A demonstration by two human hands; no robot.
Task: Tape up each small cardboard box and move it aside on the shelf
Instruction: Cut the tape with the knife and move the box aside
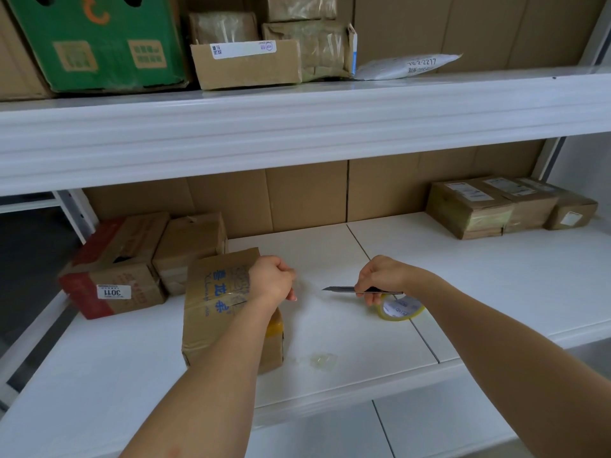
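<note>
Small cardboard box (211, 302) with blue print stands left of centre on the white lower shelf (363, 328), its right face partly hidden behind the left forearm; a yellowish patch shows on that face, too blocked to identify. Left hand (272, 280) hovers at the box's upper right corner, fingers curled into a fist; whether it pinches a strip of clear tape cannot be told, since nothing is plainly visible between the fingers. Right hand (380, 276), centre-right, grips a utility knife (358, 289), blade pointing left toward the other hand, the two well apart. Just below that hand a roll of clear tape (401, 309) lies on the shelf, its upper part covered by hand and knife. A crumpled scrap of clear tape (322, 361) lies near the box's lower right, faint against the white. Left edge: a group of worn boxes (132, 262), one labelled 3011. Far right: taped boxes (502, 206) in a row, labels unreadable. Upper shelf: green carton (96, 41), cut off at top, brown parcels (264, 47), a white mailer (410, 66).
</note>
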